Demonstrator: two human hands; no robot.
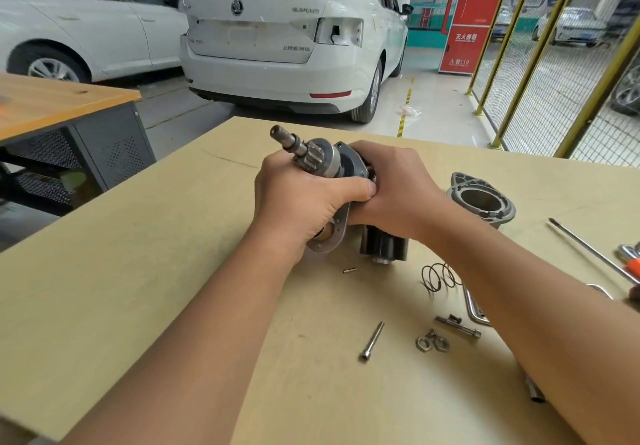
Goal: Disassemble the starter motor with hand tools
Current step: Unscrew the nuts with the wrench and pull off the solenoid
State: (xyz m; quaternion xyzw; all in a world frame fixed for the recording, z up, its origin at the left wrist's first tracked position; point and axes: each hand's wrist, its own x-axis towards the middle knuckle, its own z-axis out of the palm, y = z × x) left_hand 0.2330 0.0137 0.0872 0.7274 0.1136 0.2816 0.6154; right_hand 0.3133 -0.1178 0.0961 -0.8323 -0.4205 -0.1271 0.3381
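Note:
Both hands hold the starter motor (329, 159) just above the tan table (138, 271). Its pinion shaft (289, 141) points up and to the left. My left hand (298, 202) wraps the drive end and the grey mounting plate (334, 235). My right hand (388, 185) grips the black motor body (382, 245), whose lower end rests near the table. The removed aluminium nose housing (481, 198) lies to the right, apart from the motor.
Loose parts lie near my right forearm: a coil spring (438, 276), a small pin (349, 270), a socket-head bolt (372, 340), nuts (431, 342), a second bolt (457, 327). A long screwdriver (588, 250) lies at the far right. A white car (294, 36) stands beyond the table.

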